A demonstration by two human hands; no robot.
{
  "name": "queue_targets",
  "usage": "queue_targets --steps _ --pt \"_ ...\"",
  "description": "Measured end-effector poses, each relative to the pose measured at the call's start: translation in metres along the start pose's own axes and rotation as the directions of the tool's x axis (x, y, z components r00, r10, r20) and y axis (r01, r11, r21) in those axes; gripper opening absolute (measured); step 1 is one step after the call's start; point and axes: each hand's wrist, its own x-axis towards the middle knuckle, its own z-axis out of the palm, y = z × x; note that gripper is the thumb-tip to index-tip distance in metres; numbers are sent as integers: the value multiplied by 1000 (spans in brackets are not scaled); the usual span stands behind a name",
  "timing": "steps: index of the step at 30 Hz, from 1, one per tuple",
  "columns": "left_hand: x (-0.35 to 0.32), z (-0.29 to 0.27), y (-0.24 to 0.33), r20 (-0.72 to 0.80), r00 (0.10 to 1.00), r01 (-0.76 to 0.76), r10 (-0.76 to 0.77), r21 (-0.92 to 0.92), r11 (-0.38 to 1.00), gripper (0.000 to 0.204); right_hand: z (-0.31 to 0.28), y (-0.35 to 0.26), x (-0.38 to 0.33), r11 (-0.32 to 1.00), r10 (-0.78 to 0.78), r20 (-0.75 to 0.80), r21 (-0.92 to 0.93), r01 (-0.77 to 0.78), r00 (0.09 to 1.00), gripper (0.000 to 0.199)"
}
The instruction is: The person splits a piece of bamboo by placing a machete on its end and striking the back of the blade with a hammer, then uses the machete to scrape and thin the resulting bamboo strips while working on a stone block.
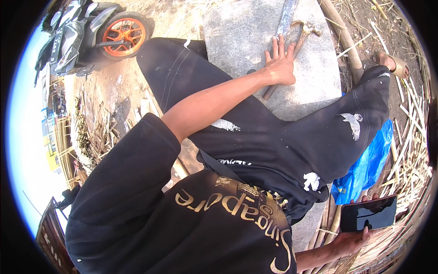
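My left hand (280, 64) reaches forward with its fingers spread, palm down over a rusty hammer (299, 45) and the near end of a long grey-blue metal bar or blade (286, 19). Part of both is hidden beneath the hand. They lie on a grey, worn board (237, 32) between my legs. Low on the right, my right hand (353, 242) is closed around a dark-screened phone (368, 213), held sideways. Its thumb lies at the lower edge, and fingertips show past the upper edge.
A motorbike with an orange wheel (124, 35) stands at the upper left. Blue plastic sheeting (372, 164) lies by my right leg. Split bamboo strips (408, 141) litter the ground on the right, and bamboo poles (343, 39) run beside the board.
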Motion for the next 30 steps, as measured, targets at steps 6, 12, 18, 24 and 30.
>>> queue_targets --steps 6,12,18,24,30 --pt "-2 -2 1 11 1000 6 -6 6 1000 106 -4 1 1 1000 -16 -28 -10 16 999 79" --pt "-1 -2 2 12 1000 11 -11 -7 1000 106 -1 2 5 1000 -7 -12 -14 7 1000 79" --pt "-1 -2 2 10 1000 17 -17 -4 1000 107 -1 1 5 1000 8 10 -5 -8 1000 79" --pt "0 -2 -2 1 1000 30 -30 16 999 108 12 5 3 998 54 153 23 -58 987 79" --pt "-2 -2 1 24 999 33 -34 23 999 108 15 5 -1 997 76 111 24 -79 991 79"
